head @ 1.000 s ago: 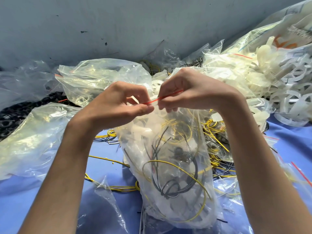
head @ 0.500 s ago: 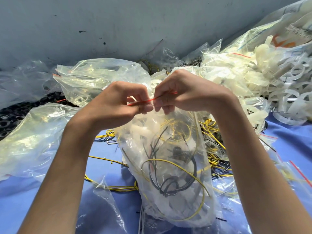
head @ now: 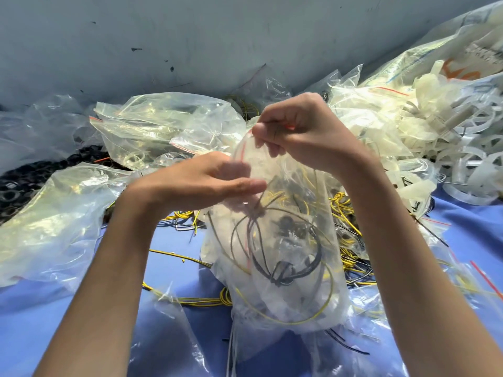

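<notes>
Bag: a see-through bag [head: 299, 300] sits in the middle of the blue tabletop [head: 40, 330], between the two arms. Its bottom rests on the tabletop and its top is held up.
Right hand: the right hand [head: 307, 137] is up high at the top of the bag. Its fingers [head: 275, 122] and thumb are curled tight and pinch the bag's top edge.
Red strip: a thin red strip [head: 290, 127] runs along the top of the bag. Only a tiny bit peeks out between the fingers. The rest is hidden in the hand or too faint to follow.
Left hand: the left hand [head: 201, 180] is lower, at the left side of the bag near its top. The thumb sticks out straight toward the bag. The other fingers are blurry behind the plastic, so I cannot tell if they hold the bag or just touch it.
Wires: yellow and black wires [head: 272, 270] are curled up inside the bag. The shiny plastic makes them hard to tell apart.
Loose wires: some loose wires [head: 196, 302], yellow ones, lie on the tabletop beside the bag and go partly under it.
Other bags: other bags [head: 163, 123], crinkly and see-through, are piled on the left and behind. What is in them is hard to see.
White rings: a heap of white rings [head: 468, 170] lies on the right, cut off by the picture's edge.
Black bits: a pile of black bits [head: 24, 183] shows at the far left, half hidden under plastic.
</notes>
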`<state>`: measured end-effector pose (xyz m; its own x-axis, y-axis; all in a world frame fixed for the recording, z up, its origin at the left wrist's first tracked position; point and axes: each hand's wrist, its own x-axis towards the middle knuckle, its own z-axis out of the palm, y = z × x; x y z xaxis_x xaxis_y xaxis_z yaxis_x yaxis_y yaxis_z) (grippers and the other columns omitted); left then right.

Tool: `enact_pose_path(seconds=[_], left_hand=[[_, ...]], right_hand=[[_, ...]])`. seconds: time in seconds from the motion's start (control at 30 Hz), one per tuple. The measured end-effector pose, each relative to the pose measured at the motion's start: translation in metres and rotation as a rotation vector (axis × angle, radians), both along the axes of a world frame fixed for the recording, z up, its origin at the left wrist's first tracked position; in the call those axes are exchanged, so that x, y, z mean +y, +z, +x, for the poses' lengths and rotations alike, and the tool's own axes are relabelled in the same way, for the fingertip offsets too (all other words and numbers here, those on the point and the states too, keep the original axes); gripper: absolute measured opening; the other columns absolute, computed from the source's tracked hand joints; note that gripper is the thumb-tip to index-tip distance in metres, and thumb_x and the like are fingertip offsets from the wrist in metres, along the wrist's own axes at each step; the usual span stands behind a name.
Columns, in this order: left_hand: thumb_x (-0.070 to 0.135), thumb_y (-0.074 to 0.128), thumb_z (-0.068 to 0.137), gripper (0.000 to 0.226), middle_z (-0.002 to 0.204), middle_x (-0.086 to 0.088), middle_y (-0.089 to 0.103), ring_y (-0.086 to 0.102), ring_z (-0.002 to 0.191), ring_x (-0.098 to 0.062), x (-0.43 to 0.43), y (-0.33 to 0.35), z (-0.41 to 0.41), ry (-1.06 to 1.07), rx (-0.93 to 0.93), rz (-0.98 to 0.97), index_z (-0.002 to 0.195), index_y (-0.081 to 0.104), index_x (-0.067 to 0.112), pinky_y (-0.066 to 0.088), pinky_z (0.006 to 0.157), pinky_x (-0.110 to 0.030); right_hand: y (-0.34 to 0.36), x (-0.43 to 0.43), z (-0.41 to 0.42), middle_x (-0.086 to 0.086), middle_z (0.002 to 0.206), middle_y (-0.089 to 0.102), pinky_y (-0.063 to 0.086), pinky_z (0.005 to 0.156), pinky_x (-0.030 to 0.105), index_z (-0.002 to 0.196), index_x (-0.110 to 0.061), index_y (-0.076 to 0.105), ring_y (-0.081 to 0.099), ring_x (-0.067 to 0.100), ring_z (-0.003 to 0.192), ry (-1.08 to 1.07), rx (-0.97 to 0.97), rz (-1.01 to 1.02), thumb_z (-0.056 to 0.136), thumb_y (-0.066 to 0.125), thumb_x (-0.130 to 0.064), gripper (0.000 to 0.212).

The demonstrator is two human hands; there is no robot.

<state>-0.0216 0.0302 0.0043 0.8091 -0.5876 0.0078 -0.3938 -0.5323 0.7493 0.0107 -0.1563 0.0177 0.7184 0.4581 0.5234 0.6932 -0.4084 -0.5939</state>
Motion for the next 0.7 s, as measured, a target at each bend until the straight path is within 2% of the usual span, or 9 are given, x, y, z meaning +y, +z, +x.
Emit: enact_pose_path(seconds=[0.13,0.23,0.3,0.33,0.37,0.4,0.5,0.6,0.7], left_hand=[[0.037,0.053,0.091,0.053,0.085,-0.035,0.063,0.058,0.076,-0.032,-0.008,0.002,-0.003,0.008,0.014,-0.171,0.085,0.066,-0.013,0.045,0.082,-0.054],[0.029,0.055,0.088,0.046,0.077,-0.031,0.058,0.052,0.074,-0.027,-0.011,-0.001,-0.003,0.077,0.009,-0.376,0.079,0.064,-0.016,0.042,0.073,-0.042],[0.026,0.054,0.085,0.038,0.071,-0.015,0.068,0.065,0.066,-0.024,-0.01,-0.002,0.001,0.188,0.037,-0.574,0.069,0.07,-0.004,0.051,0.069,-0.031],[0.024,0.051,0.088,0.037,0.066,-0.011,0.07,0.068,0.062,-0.021,-0.01,-0.002,0.004,0.246,0.038,-0.665,0.066,0.071,0.002,0.054,0.064,-0.028],[0.021,0.048,0.093,0.041,0.064,-0.008,0.071,0.068,0.06,-0.019,-0.008,-0.001,0.008,0.3,0.022,-0.729,0.063,0.072,0.007,0.054,0.06,-0.026],[0.021,0.044,0.097,0.048,0.063,-0.007,0.071,0.068,0.06,-0.018,-0.006,0.001,0.012,0.341,0.006,-0.781,0.059,0.073,0.014,0.054,0.058,-0.024],[0.026,0.036,0.1,0.061,0.062,-0.004,0.071,0.068,0.062,-0.016,0.001,0.004,0.018,0.426,0.031,-0.925,0.051,0.073,0.026,0.055,0.06,-0.025],[0.034,0.041,0.099,0.049,0.077,-0.009,0.074,0.07,0.073,-0.02,0.002,0.001,0.022,0.475,0.059,-0.95,0.073,0.079,0.017,0.058,0.073,-0.033],[0.04,0.037,0.099,0.046,0.117,-0.02,0.066,0.061,0.111,-0.035,-0.002,-0.001,0.023,0.43,0.112,-1.047,0.123,0.063,0.01,0.043,0.102,-0.053]], right_hand=[[0.003,-0.003,0.001,0.0,0.056,0.057,0.04,0.055,0.026,0.076,-0.008,0.067,0.049,0.008,0.052,-0.013,0.026,0.066,0.09,0.063,-0.014,0.016],[0.006,-0.005,0.0,0.0,0.078,0.061,0.045,0.062,0.021,0.097,-0.01,0.065,0.055,0.007,0.066,-0.04,0.04,0.141,0.091,0.062,-0.021,0.013],[0.009,-0.008,-0.001,-0.006,0.107,0.057,0.051,0.076,0.023,0.12,-0.02,0.055,0.059,0.007,0.09,-0.011,0.118,0.153,0.09,0.059,-0.032,0.033],[0.009,-0.013,-0.001,-0.013,0.123,0.05,0.05,0.084,0.02,0.132,-0.026,0.045,0.037,-0.001,0.089,0.025,0.174,0.143,0.087,0.058,-0.036,0.048],[0.009,-0.018,-0.001,-0.022,0.134,0.039,0.045,0.092,0.015,0.142,-0.03,0.032,0.027,0.016,0.134,0.062,0.225,0.117,0.084,0.058,-0.039,0.064],[0.007,-0.023,0.0,-0.031,0.14,0.027,0.038,0.101,0.013,0.149,-0.032,0.018,0.035,-0.007,0.13,0.101,0.276,0.072,0.082,0.059,-0.04,0.079],[0.0,-0.028,0.004,-0.043,0.136,0.007,0.029,0.1,0.004,0.152,-0.024,-0.008,0.025,-0.031,0.119,0.237,0.378,-0.054,0.081,0.069,-0.028,0.105],[-0.003,-0.022,0.008,-0.03,0.151,0.013,0.034,0.11,0.022,0.153,-0.023,-0.002,0.028,-0.013,0.133,0.257,0.365,-0.093,0.074,0.078,-0.025,0.112],[0.0,-0.019,0.007,-0.019,0.155,0.018,0.042,0.106,0.031,0.153,-0.026,0.008,0.041,0.0,0.131,0.237,0.294,0.002,0.072,0.08,-0.026,0.109]])
